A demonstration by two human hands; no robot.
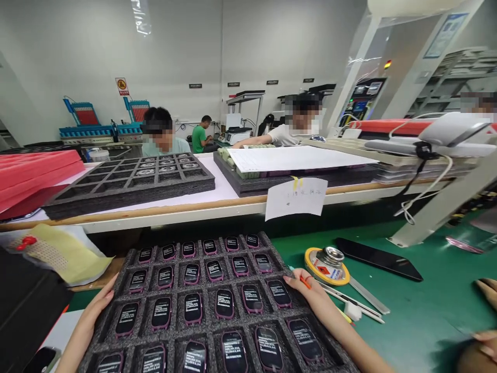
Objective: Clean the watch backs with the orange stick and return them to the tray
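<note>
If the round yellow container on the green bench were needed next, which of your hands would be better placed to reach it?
Probably the right hand: it is at the right edge of the dark tray, close to the round yellow container. The left hand is at the opposite edge.

Watches [193, 308] seated in compartment tray [272, 246], left hand [97, 303] and right hand [306, 286] at its respective sides. Right of tray, on surface [427, 321]: container [326, 268], phone [378, 258]. Behind: shelf [233, 206] bearing second tray [135, 197], left; paper sheet [303, 158], right.
</note>
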